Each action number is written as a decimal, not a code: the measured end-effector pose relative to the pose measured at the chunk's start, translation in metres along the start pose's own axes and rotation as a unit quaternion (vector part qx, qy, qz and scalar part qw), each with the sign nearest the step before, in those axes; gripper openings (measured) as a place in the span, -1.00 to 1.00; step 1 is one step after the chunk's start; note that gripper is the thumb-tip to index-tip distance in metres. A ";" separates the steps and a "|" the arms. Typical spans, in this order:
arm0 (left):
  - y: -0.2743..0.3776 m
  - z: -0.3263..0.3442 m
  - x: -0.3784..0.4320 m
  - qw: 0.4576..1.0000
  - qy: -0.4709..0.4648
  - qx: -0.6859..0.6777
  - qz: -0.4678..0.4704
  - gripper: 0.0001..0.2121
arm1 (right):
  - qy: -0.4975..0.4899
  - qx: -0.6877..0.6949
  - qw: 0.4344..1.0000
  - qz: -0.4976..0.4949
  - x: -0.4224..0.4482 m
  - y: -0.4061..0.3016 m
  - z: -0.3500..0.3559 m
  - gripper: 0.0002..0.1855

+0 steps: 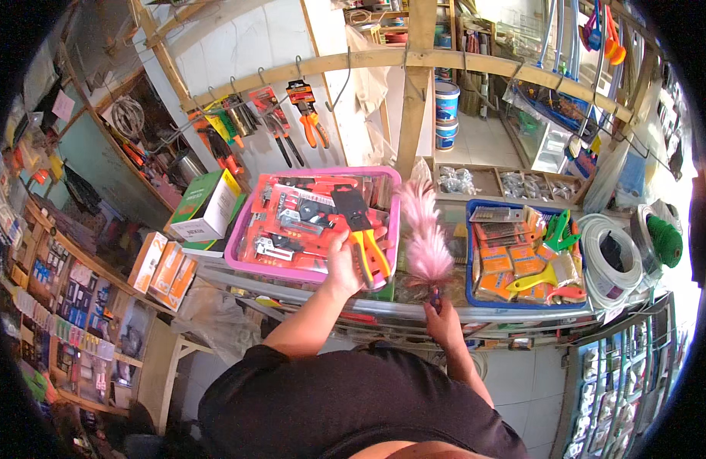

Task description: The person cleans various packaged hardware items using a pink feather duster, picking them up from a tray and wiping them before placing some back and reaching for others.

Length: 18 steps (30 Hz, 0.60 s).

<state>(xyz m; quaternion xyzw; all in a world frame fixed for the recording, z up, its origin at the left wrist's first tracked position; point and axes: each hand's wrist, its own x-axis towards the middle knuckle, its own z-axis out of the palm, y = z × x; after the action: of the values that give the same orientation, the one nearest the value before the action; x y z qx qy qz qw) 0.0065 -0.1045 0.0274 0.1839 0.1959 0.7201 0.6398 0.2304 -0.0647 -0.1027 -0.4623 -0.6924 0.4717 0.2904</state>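
Note:
My left hand [342,264] grips a pair of pliers with yellow-orange handles [371,252] on a black card, over the right part of a pink plastic basket [235,252]. Packaged tools in red and clear wrapping [301,212] fill that basket. In my right hand [443,324] is the handle of a pink feather duster [427,246], its feathers pointing away from me over the glass counter. To the right of the duster a blue basket [472,287] holds orange packets, a yellow-handled paint brush [539,278] and green-handled pieces.
A wooden rail [358,60] with metal hooks and hanging tools crosses above the counter. Boxes [206,206] stand left of the pink basket, with orange-and-white boxes [163,269] nearer. Coiled white hose [588,258] lies at right. Behind the duster sits a divided wooden tray [487,182].

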 end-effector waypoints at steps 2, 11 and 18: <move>0.013 -0.018 -0.010 1.000 -0.015 0.021 0.000 -0.47 | 0.056 -0.070 0.995 -0.043 -0.011 -0.022 -0.001 -0.66; 0.096 -0.024 -0.065 0.926 0.008 0.353 0.133 -0.66 | 0.099 -0.276 0.955 0.041 -0.007 -0.042 0.020 -0.58; 0.132 -0.059 -0.085 0.956 0.000 0.247 0.160 -0.53 | 0.074 -0.364 0.924 0.087 -0.001 -0.053 0.021 -0.53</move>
<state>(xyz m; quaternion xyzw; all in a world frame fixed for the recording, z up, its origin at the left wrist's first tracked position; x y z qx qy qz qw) -0.1264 -0.2057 0.0442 0.3656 0.3356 0.7418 0.4510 0.1935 -0.0806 -0.0625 -0.6281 -0.7502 0.1747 0.1103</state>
